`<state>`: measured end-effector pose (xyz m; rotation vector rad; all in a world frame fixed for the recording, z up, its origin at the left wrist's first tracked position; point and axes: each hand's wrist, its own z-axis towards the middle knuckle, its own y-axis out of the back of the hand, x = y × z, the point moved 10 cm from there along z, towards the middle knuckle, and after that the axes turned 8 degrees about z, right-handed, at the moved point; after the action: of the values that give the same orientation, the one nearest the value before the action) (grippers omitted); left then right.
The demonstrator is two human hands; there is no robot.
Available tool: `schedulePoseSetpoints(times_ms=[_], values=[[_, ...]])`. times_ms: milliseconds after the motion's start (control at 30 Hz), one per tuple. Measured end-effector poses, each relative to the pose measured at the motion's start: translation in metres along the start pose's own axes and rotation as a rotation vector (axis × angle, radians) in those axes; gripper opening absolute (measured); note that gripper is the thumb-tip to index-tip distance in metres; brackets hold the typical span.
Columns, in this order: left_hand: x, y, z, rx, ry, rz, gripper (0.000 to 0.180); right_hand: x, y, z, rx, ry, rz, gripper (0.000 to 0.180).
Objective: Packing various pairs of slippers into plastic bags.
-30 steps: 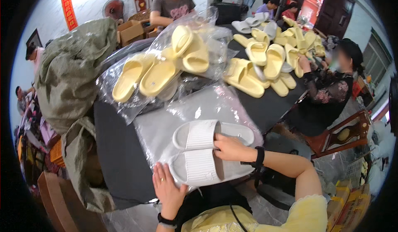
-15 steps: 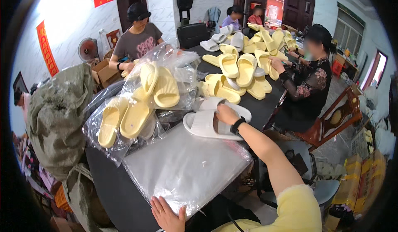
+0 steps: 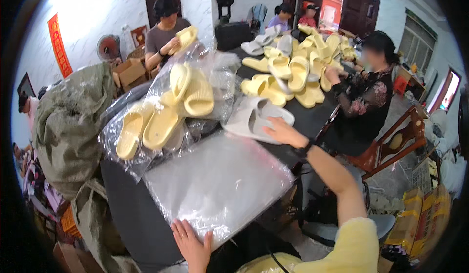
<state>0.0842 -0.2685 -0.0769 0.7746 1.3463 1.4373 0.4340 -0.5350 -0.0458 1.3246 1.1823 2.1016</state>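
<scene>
Slippers (image 3: 256, 119), white and paired, at the far right of a dark bench (image 3: 132, 209), pressed from the near side by the right hand (image 3: 283, 132), fingers (image 3: 271, 122) spread and laid flat across the nearer one rather than curled around it; whether any grip is closed on the pair cannot be told. Black band at that wrist, yellow sleeve lower down the arm. Left hand (image 3: 191, 243) at the near edge of the bench, palm down, fingers (image 3: 181, 230) open and resting on the corner of a stack of clear plastic bags (image 3: 217, 185), holding nothing. Stack lying flat between the two hands, just beside the white pair. Beyond it to the left, bagged yellow slippers (image 3: 166, 112) heaped in crinkled clear wrap. Further along the bench, loose yellow slippers (image 3: 288, 77) in a pile, with a few white ones behind. Grey-green sack (image 3: 68, 126) slumped at the left end. Person in a dark patterned top (image 3: 364, 102) seated on the right, one hand among the yellow pile; another in a grey shirt (image 3: 163, 36) at the far end, lifting a yellow slipper. Wooden chair (image 3: 391, 143) to the right of the bench.
</scene>
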Motion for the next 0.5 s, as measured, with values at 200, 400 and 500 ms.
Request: schedulePoseSetpoints(times_ms=[200, 400, 500], values=[[0.017, 0.002, 0.002, -0.032, 0.052, -0.136, 0.067, -0.065, 0.001, -0.14, 0.128, -0.521, 0.169, 0.079], [0.036, -0.007, -0.001, -0.07, 0.226, -0.426, 0.065, -0.061, -0.045, -0.185, 0.236, -0.75, 0.937, 0.077], [0.038, -0.009, 0.005, -0.021, 0.291, -0.505, 0.065, -0.044, -0.066, -0.181, 0.261, -0.744, 1.233, 0.072]])
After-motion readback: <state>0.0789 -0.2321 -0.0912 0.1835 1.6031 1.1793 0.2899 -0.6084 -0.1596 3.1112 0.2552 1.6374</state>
